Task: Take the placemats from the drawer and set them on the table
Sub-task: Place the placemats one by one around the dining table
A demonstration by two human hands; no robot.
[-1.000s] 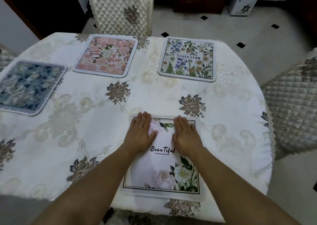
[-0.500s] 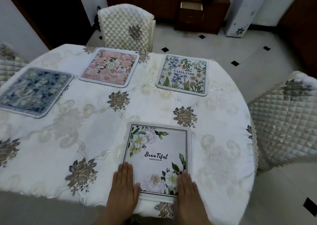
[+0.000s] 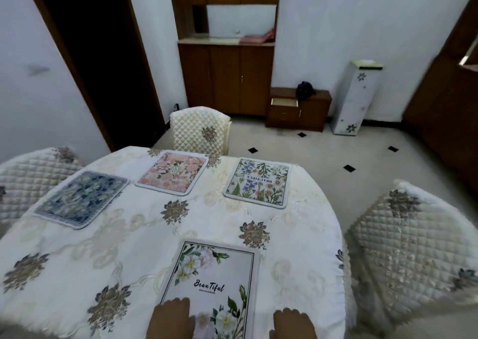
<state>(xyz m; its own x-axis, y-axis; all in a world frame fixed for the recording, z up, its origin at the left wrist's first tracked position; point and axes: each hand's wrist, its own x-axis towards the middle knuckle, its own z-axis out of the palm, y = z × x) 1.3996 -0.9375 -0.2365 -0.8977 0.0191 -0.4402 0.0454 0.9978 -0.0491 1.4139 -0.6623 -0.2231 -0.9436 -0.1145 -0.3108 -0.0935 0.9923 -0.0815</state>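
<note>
Cream embroidered tablecloth (image 3: 144, 237) covers the round table in front of you and carries four placemats, all lying flat.

Nearest you, the white "Beautiful" placemat (image 3: 219, 284) lies at the table's near edge, its lettering facing you. Your left hand (image 3: 172, 318) rests flat on its near left corner, fingers extended and together, gripping nothing. Your right hand (image 3: 292, 324) lies open, palm down, just beside the mat's right edge on the cloth; whether it touches the mat cannot be told. Both hands are cut off by the bottom of the view.

Farther out, three more mats sit along the far side of the table, well apart from the near one:
- the blue floral placemat (image 3: 81, 199) at the left, angled toward the left chair;
- the pink floral placemat (image 3: 173, 172) in the middle, near the far edge;
- the wildflower placemat (image 3: 257, 182) at the right, its "Beautiful" lettering upside down from your position.

Quilted cream chairs surround the table: one at the left (image 3: 33, 173), one at the far side (image 3: 200, 131) directly behind the pink mat, one at the right (image 3: 413, 248).

Beyond the table, across the pale tiled floor (image 3: 323, 162) with its small black diamonds, a low wooden cabinet (image 3: 300, 109) stands against the back wall. Its upper left drawer (image 3: 284, 102) is pulled open, and a dark object (image 3: 305, 89), too blurred to identify, sits on top. A white floral-printed unit (image 3: 358, 97) stands to its right, and a tall wooden wall cabinet (image 3: 225, 77) to its left.
</note>
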